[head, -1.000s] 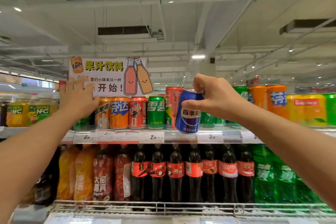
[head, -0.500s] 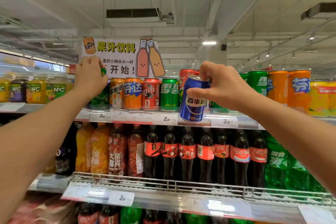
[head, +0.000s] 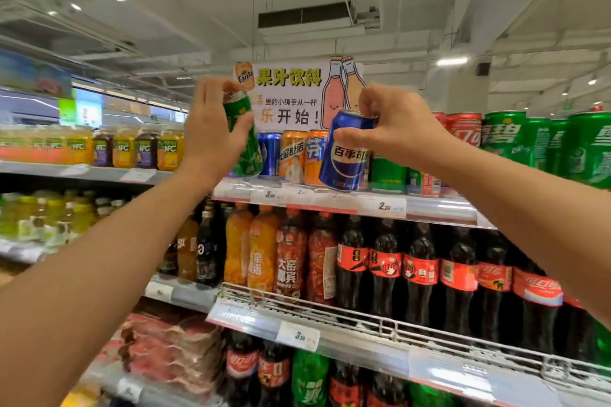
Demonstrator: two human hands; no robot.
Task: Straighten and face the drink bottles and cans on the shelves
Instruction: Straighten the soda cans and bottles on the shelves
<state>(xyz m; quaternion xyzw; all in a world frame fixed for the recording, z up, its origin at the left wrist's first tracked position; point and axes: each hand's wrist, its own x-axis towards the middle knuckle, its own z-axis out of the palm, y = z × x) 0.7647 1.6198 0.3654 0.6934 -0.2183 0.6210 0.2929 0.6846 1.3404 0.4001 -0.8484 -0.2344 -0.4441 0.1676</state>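
The blue Pepsi can point(head: 345, 155) hangs tilted in front of the top shelf edge point(head: 344, 200), its base lifted just above the price strip and its top leaning toward the right; the right hand point(head: 393, 132) pinches it near the rim, thumb on the front face and fingers curled over the top and back. To its left, a green can point(head: 243, 139) is also off upright, leaning with its top toward the left, and the left hand point(head: 211, 132) holds it with the thumb across the front and the fingers wrapped round the far side; whether its base touches the shelf cannot be told. Between the two held cans, standing on the shelf, are a blue can point(head: 270, 154) and two orange cans point(head: 299, 155), labels forward. Right of the Pepsi can the row continues with red Coca-Cola cans point(head: 463, 129) and taller green Sprite cans point(head: 504, 139). Behind the hands, a Fanta juice-drink sign point(head: 291, 92) stands above the shelf. The shelf below carries orange drink bottles point(head: 261, 251) and a line of dark cola bottles point(head: 420, 271) with red labels behind a wire rail point(head: 363, 315). Far left, a separate shelf holds NFC juice bottles point(head: 125, 149).
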